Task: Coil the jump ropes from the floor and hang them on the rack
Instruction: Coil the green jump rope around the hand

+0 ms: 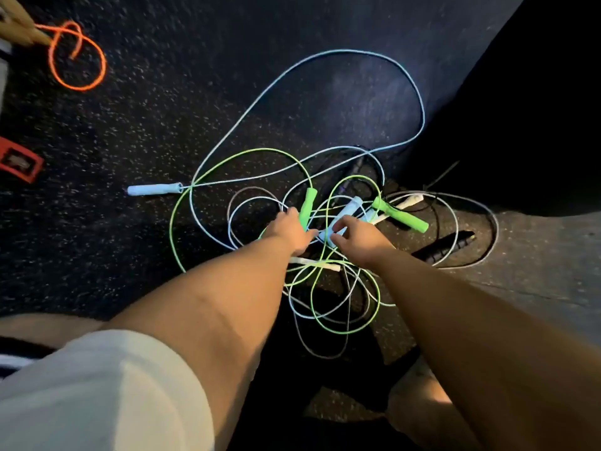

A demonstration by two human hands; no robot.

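Several jump ropes lie tangled on the dark speckled floor [162, 131]. A green rope has one green handle [307, 206] beside my left hand [287, 230] and another green handle [404, 215] further right. A light blue rope loops far out, with one light blue handle [153, 189] lying apart at the left. The second light blue handle [345, 213] is in the pile, and my right hand [359, 238] curls its fingers and thumb round its near end. My left hand reaches with straight fingers onto the cords next to the green handle. White handles [410, 200] and a black handle [446, 247] lie in the tangle.
An orange rope [78, 56] lies coiled at the far left beside light wooden legs [22, 24]. A red object [19, 161] sits at the left edge. A dark bulky shape [536, 109] borders the pile on the right. My bent knees are below.
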